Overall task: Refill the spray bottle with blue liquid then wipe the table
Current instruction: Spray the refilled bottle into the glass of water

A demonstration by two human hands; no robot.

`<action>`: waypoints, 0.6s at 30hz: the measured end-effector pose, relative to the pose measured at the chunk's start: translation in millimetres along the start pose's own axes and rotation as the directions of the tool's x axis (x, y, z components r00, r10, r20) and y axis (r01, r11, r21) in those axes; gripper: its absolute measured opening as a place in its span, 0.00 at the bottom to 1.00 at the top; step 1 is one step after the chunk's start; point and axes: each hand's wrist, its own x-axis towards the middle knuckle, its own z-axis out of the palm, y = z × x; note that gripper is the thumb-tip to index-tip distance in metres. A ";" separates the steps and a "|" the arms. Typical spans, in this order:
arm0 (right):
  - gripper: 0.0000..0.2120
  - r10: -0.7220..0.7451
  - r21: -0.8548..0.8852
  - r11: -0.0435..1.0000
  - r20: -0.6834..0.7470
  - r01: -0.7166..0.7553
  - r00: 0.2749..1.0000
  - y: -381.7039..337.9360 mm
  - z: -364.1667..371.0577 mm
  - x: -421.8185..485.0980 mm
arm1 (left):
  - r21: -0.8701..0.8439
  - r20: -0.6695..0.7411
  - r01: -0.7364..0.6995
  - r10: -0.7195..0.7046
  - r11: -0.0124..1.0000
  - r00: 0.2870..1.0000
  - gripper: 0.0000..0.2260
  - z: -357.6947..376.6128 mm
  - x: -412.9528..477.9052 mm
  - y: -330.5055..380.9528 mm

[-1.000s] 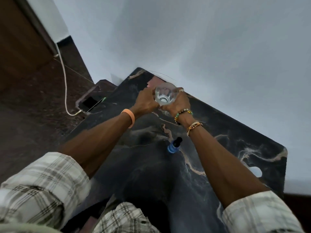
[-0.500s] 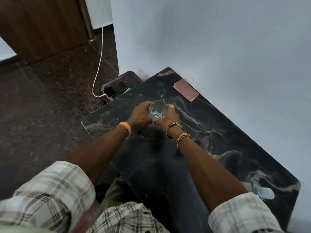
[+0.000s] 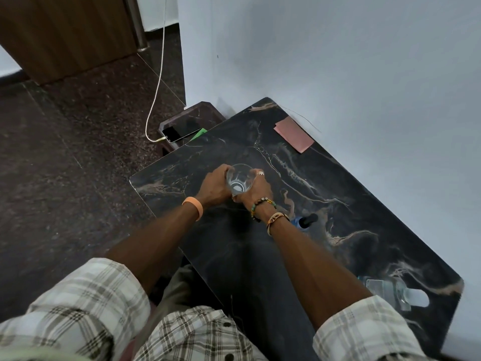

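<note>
Both hands hold a clear, empty-looking container (image 3: 238, 181) above the black marble table (image 3: 351, 217). My left hand (image 3: 216, 185) grips its left side and my right hand (image 3: 256, 190) grips its right side. Its open mouth or base faces the camera. A small bottle with blue liquid and a black cap (image 3: 304, 222) stands on the table just right of my right wrist. A pink cloth (image 3: 293, 134) lies flat at the far corner by the wall.
A clear plastic piece with a white part (image 3: 395, 294) lies at the table's near right corner. A lower side table (image 3: 205, 112) holds a phone (image 3: 177, 133) on a white charging cable (image 3: 158, 74). The white wall runs along the table's right side.
The view has swung down and left, showing more floor and the whole table. Both hands keep holding the clear container; the blue bottle shows again beside my right wrist.
</note>
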 end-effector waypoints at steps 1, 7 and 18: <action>0.42 0.003 -0.001 1.000 0.000 -0.003 1.000 0.7 1.9 0.1 | 0.004 0.006 0.003 -0.003 1.000 1.000 0.27 0.7 0.3 -1.3; 0.41 0.023 -0.007 1.000 0.022 -0.023 0.999 6.2 7.9 2.7 | 0.031 0.039 0.027 -0.028 0.999 0.999 0.28 5.3 -0.1 -5.6; 0.43 0.018 -0.034 0.999 0.029 -0.017 0.999 8.5 9.6 4.6 | 0.025 0.060 0.057 -0.058 0.998 0.997 0.31 6.5 -0.4 -7.0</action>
